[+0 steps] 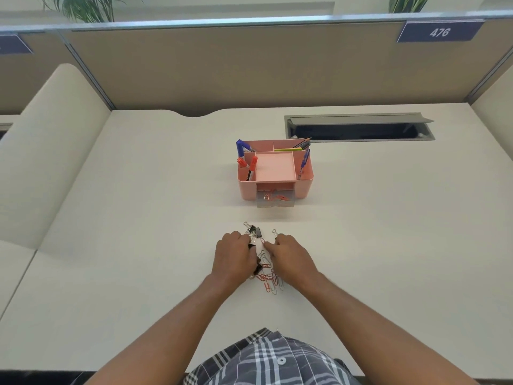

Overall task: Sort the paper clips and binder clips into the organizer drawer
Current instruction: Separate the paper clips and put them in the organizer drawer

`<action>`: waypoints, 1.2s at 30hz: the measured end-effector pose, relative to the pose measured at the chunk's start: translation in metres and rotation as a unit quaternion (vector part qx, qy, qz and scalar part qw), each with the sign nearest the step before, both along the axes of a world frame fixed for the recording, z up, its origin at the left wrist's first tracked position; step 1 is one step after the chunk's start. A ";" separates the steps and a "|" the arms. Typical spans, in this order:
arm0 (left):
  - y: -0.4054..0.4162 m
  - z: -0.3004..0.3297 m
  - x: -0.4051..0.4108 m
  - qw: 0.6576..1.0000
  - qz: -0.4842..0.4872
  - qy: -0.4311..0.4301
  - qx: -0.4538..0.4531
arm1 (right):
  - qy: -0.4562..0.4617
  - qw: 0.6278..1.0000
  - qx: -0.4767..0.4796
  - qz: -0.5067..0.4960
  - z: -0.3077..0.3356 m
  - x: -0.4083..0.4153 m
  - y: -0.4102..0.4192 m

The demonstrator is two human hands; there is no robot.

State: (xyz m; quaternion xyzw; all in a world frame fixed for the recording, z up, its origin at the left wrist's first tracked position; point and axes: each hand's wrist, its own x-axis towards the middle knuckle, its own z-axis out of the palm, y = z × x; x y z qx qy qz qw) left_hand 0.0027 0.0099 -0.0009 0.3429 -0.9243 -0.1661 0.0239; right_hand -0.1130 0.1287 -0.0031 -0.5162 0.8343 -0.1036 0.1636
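A pink desk organizer stands mid-desk, its clear drawer pulled out at the front with a few orange paper clips inside. Nearer me lies a heap of orange paper clips and black binder clips. My left hand rests on the left of the heap, fingers curled over binder clips. My right hand is on the right side, its fingertips pinching at a paper clip. A single binder clip pokes out beyond the right hand. Much of the heap is hidden under both hands.
The organizer's upper compartments hold blue and red markers, pens and pencils. An open cable slot is set into the desk at the back right. A beige partition walls off the far edge.
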 end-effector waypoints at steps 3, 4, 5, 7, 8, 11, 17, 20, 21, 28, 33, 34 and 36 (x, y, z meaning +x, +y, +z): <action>-0.001 0.002 0.003 0.998 -0.023 0.031 0.041 | 0.014 1.000 -0.013 -0.006 -0.004 -0.006 0.010; -0.001 0.002 0.004 0.996 -0.038 0.047 0.065 | 0.013 1.000 -0.017 -0.014 -0.004 -0.008 0.013; 0.000 0.003 0.005 0.993 -0.046 0.064 0.091 | 0.005 0.999 -0.025 -0.025 -0.004 -0.010 0.015; 0.001 0.004 0.008 0.986 -0.031 0.099 0.132 | -0.025 0.997 -0.048 -0.060 -0.002 -0.014 0.016; 0.001 0.004 0.009 0.983 -0.011 0.116 0.138 | -0.036 0.995 -0.058 -0.079 -0.001 -0.015 0.016; -0.005 0.002 0.012 0.982 0.057 0.131 0.122 | -0.049 0.990 -0.054 -0.118 0.002 -0.016 0.013; -0.014 0.002 0.018 0.987 0.085 0.073 0.114 | -0.040 0.989 -0.012 -0.142 -0.001 -0.008 0.003; -0.014 0.000 0.018 0.989 0.075 0.049 0.116 | -0.042 0.989 -0.007 -0.142 -0.001 -0.008 0.000; -0.013 0.000 0.016 0.990 0.071 0.046 0.113 | -0.048 0.988 -0.002 -0.144 -0.001 -0.009 -0.001; -0.015 -0.002 0.004 0.995 0.055 0.022 0.075 | -0.086 0.985 0.035 -0.142 0.005 -0.015 0.000; -0.017 -0.001 -0.001 0.996 0.048 0.005 0.071 | -0.152 0.973 0.023 -0.170 0.012 -0.022 0.004; -0.018 -0.001 -0.001 0.996 0.047 -0.002 0.076 | -0.160 0.971 0.019 -0.179 0.013 -0.023 0.004; -0.020 0.000 -0.002 0.995 0.046 -0.016 0.091 | -0.167 0.967 0.015 -0.191 0.014 -0.025 0.003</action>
